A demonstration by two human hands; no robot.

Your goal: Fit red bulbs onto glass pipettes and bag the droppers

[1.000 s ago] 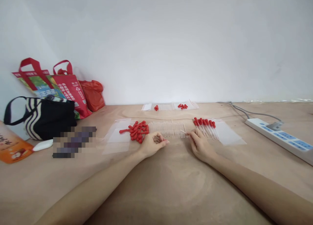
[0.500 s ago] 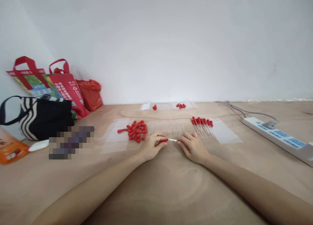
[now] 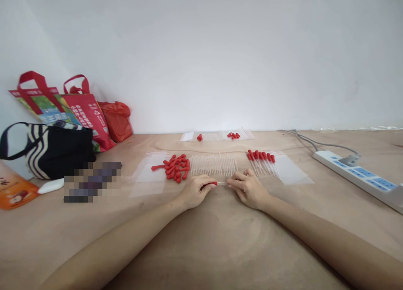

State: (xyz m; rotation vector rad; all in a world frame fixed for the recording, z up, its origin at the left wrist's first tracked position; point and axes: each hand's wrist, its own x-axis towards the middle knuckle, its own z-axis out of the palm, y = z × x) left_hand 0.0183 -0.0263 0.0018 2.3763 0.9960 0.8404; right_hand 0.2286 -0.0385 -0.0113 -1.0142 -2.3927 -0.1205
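Note:
My left hand (image 3: 197,192) pinches a red rubber dropper bulb (image 3: 214,183), with most of it hidden by the fingers. In my right hand (image 3: 248,190) a thin clear dropper tube (image 3: 222,183) is gripped, its left end at the bulb's mouth. How deep the tube sits in the bulb I cannot tell. Just beyond my hands lies a row of clear tubes (image 3: 214,164). Left of the row is a heap of loose red bulbs (image 3: 176,167). To its right, several droppers with red bulbs fitted (image 3: 262,160) lie side by side.
Clear plastic bags (image 3: 151,168) lie beneath the heap and at right (image 3: 292,170). Farther back is another bag with small red bulbs (image 3: 233,135). A white power strip (image 3: 359,174) stands right; a black striped bag (image 3: 66,149), shopping bags (image 3: 85,117) and an orange packet (image 3: 15,189) are left.
Less of the red bulb and of the tube shows between my hands now. My left fingers have closed further over the bulb; both hands stay in nearly the same place.

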